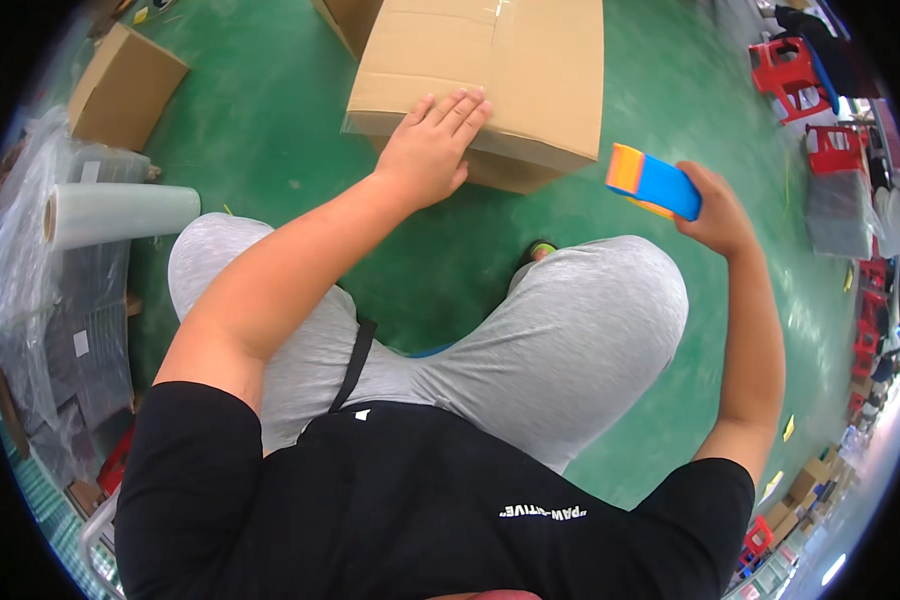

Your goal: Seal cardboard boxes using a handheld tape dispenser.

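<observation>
Cartons on green floor
Large brown carton (pixel 510 70) ahead, taped; smaller brown carton (pixel 120 85) far left; small brown cartons (pixel 805 490) lower right.

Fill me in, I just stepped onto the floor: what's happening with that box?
A seated person rests the left hand flat on the near edge of a closed cardboard box standing on the green floor. The right hand holds a blue and orange tape dispenser in the air beside the box, not touching it. A roll of clear film lies off to the person's left.
</observation>
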Motion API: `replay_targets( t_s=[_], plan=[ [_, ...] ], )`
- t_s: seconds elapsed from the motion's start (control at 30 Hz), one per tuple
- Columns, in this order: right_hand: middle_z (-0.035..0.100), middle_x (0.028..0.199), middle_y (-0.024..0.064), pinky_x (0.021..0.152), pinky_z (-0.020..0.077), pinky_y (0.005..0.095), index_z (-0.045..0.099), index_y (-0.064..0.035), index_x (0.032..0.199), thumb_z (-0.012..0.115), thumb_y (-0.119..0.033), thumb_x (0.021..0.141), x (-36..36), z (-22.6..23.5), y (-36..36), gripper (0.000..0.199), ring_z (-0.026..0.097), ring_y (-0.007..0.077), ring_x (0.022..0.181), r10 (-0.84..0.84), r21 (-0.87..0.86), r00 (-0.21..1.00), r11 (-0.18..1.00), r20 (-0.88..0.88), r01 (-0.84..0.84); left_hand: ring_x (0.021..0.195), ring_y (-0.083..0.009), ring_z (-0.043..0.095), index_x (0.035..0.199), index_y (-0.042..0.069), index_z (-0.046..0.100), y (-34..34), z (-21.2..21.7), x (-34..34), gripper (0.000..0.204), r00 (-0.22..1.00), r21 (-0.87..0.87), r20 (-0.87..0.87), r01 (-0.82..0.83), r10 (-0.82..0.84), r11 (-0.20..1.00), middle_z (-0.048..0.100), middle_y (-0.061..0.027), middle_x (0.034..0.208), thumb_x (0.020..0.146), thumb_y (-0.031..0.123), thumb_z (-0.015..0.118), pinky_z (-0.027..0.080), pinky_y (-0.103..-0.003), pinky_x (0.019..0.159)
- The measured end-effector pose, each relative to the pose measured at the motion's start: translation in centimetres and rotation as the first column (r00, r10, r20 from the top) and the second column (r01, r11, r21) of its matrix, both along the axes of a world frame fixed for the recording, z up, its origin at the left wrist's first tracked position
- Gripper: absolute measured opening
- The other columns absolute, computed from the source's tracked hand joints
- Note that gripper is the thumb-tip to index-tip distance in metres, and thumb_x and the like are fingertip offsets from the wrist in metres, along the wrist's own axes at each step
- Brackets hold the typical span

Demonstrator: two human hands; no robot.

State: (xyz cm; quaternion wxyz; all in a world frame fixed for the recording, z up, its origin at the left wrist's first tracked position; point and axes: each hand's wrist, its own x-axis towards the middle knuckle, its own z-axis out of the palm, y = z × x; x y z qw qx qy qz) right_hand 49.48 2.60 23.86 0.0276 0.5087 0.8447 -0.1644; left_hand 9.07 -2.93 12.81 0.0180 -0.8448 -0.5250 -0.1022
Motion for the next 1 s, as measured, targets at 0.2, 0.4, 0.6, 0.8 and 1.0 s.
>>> replay_targets(
  t_s=[0.2, 0.4, 0.6, 0.8, 1.0],
  plan=[
    [0.063, 0.112, 0.0157, 0.092, 0.0464, 0.0453, 0.055, -0.0073, 0.119, 0.070, -0.006, 0.062, 4.8, 2.8, -0.2, 0.059, 0.057, 0.0399, 0.104, -0.031, 0.018, 0.978, 0.999, 0.208, 0.028, 0.143, -0.0230, 0.035, 0.150, 0.010, 0.034, -0.2, 0.2, 0.2, 0.075, 1.000, 0.013, 0.012, 0.002, -0.002, 1.000, 0.036, -0.0070, 0.155, 0.083, 0.022, 0.065, 0.027, -0.044, 0.117],
    [0.066, 0.093, 0.0158, 0.084, 0.0473, 0.0469, 0.057, -0.0104, 0.104, 0.073, -0.011, 0.063, 1.4, 0.1, 2.9, 0.044, 0.061, 0.0402, 0.089, 0.163, -0.074, 0.937, 0.986, 0.310, -0.147, 0.143, -0.0231, 0.034, 0.150, 0.010, 0.033, 0.0, -0.1, 0.4, 0.074, 1.000, 0.006, -0.006, -0.003, 0.003, 1.000, 0.036, -0.0073, 0.155, 0.083, 0.020, 0.063, 0.027, -0.044, 0.117],
    [0.070, 0.090, 0.0162, 0.075, 0.0526, 0.0485, 0.064, -0.0100, 0.100, 0.079, -0.025, 0.060, -6.0, -3.3, 5.7, 0.045, 0.066, 0.0389, 0.090, 0.297, -0.246, 0.889, 0.944, 0.349, -0.219, 0.143, -0.0232, 0.034, 0.150, 0.009, 0.033, -0.2, 0.3, 1.0, 0.074, 1.000, 0.012, 0.002, -0.011, 0.011, 1.000, 0.035, -0.0086, 0.155, 0.083, 0.022, 0.062, 0.026, -0.045, 0.117],
    [0.071, 0.099, 0.0163, 0.083, 0.0545, 0.0436, 0.074, -0.0078, 0.095, 0.081, -0.049, 0.064, -9.5, -9.5, 5.4, 0.052, 0.068, 0.0335, 0.097, 0.221, -0.423, 0.845, 0.906, 0.487, 0.007, 0.144, -0.0254, 0.032, 0.150, 0.007, 0.032, -0.4, -0.6, 0.5, 0.077, 1.000, 0.014, -0.001, -0.028, 0.028, 1.000, 0.034, -0.0103, 0.156, 0.081, 0.022, 0.062, 0.025, -0.046, 0.118],
    [0.070, 0.104, 0.0196, 0.080, 0.0528, 0.0480, 0.061, -0.0084, 0.119, 0.060, -0.048, 0.089, -8.4, -0.5, 9.3, 0.050, 0.067, 0.0375, 0.096, -0.296, 0.335, 0.929, 0.918, 0.221, 0.213, 0.144, -0.0260, 0.031, 0.150, 0.006, 0.032, -0.1, -0.3, 0.9, 0.077, 1.000, 0.027, 0.014, -0.020, 0.020, 0.999, 0.034, -0.0113, 0.156, 0.081, 0.022, 0.061, 0.024, -0.047, 0.118]
  ],
)
